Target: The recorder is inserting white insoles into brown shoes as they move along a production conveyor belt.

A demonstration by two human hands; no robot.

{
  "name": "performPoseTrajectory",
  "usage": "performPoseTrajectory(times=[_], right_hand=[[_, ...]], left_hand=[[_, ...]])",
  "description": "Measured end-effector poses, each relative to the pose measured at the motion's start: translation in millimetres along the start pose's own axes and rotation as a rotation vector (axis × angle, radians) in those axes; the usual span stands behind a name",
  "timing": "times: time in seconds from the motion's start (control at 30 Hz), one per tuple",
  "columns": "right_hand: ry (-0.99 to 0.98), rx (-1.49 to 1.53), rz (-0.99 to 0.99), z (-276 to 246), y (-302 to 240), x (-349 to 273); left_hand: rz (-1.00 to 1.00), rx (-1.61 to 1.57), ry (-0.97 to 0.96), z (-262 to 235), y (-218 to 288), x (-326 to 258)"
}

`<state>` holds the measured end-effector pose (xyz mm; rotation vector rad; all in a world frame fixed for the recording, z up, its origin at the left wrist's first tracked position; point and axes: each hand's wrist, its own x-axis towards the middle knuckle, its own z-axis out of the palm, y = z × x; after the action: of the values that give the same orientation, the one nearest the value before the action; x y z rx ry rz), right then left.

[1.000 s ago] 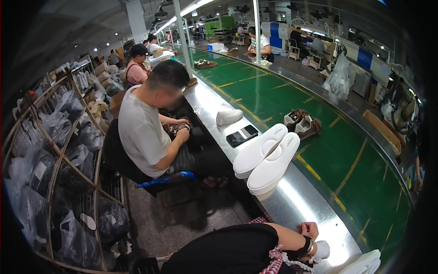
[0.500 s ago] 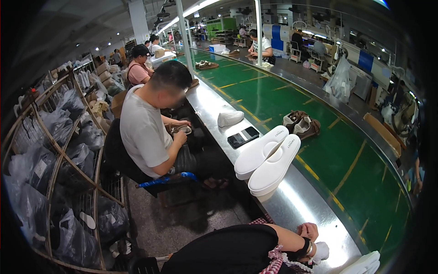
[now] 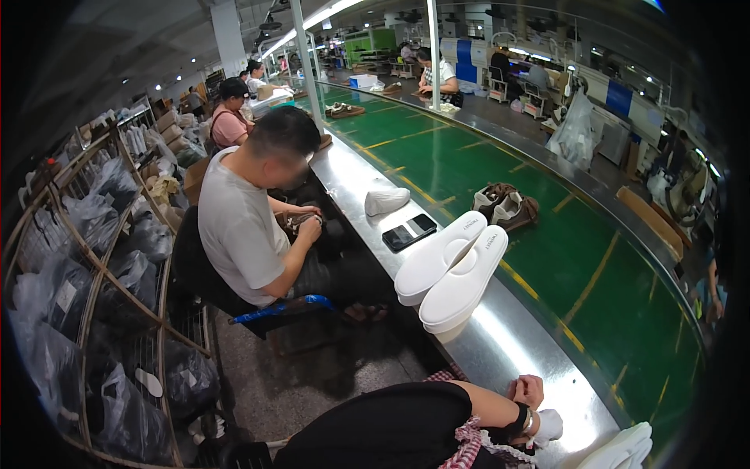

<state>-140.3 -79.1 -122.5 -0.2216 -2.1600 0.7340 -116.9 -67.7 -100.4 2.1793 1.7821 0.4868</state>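
Over the metal ledge [image 3: 508, 336], my bare left hand [image 3: 527, 391] has its fingers curled, and what they hold, if anything, is hidden. Close beside it, past a black wristband and a bracelet [image 3: 533, 424], shows a white covering like a glove [image 3: 549, 427]. How it joins the arms is unclear, and I cannot make out my right hand for certain. Farther up the ledge, apart from my fingers, lie two white shoe soles [image 3: 462, 273] side by side. White pieces [image 3: 623, 451] are partly cut off at the lower right.
A black phone [image 3: 408, 233] and a white rounded piece [image 3: 387, 202] lie beyond the soles. Brown shoes [image 3: 505, 205] sit on the green belt [image 3: 562, 258]. A seated co-worker [image 3: 242, 211] handles a brown shoe [image 3: 295, 222]. Racks [image 3: 98, 266] of bagged goods stand left.
The view has shifted slightly, so most of the scene sits a little farther left. The co-worker's shoe and hands have changed position. My curled fingers look nearly the same.
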Motion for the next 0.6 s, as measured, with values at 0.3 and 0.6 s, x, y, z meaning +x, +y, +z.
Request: performPoseTrajectory(times=[0.3, 0.6], right_hand=[[0.016, 0.023, 0.099, 9, 23, -14], [0.024, 0.057, 0.133, 6, 17, -11]], left_hand=[[0.007, -0.019, -0.010, 1, -3, 0], [-0.012, 0.025, -0.034, 3, -2, 2]])
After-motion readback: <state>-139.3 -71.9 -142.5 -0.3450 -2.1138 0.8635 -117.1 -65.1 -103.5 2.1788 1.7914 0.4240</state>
